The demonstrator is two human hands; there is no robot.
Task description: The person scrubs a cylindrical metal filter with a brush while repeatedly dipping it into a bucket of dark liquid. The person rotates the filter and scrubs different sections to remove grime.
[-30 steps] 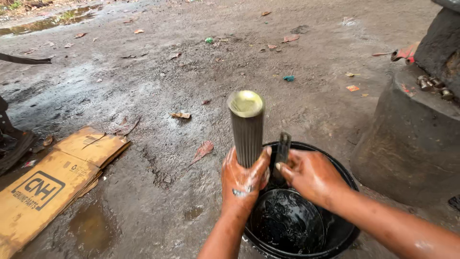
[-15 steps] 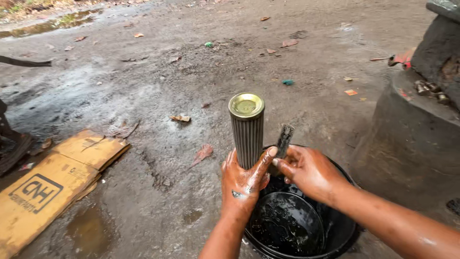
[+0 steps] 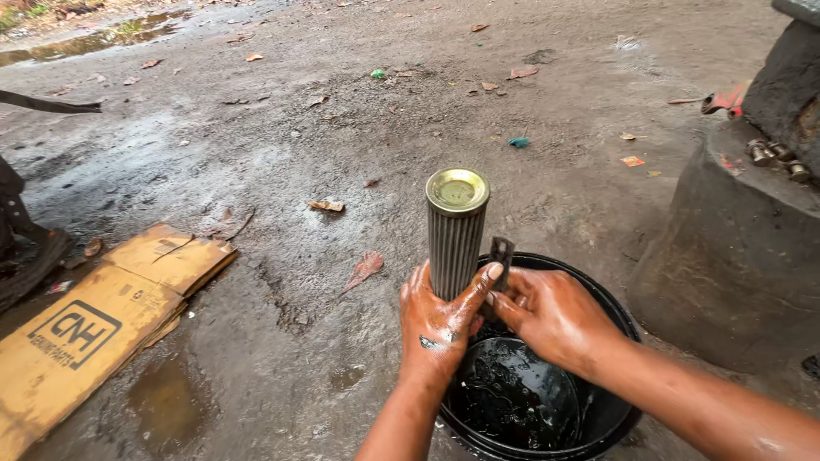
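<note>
My left hand (image 3: 436, 329) grips the lower part of an upright cylindrical filter (image 3: 455, 230) with grey pleated sides and a brass-coloured metal cap. It stands over a black bucket (image 3: 617, 312) that holds dark oily liquid. My right hand (image 3: 551, 316) is closed on a small dark brush (image 3: 500, 256) pressed against the filter's right side. Both hands are wet and stained with oil.
Flattened brown cardboard (image 3: 94, 312) lies on the wet dirt ground at the left. A large dark concrete block (image 3: 735, 248) stands at the right with small metal parts (image 3: 773, 158) on top. Dry leaves and litter are scattered around; a puddle lies at the far left.
The view has shifted slightly. My hands stay on the filter and the brush over the bucket; the brush has moved a little along the filter's side.
</note>
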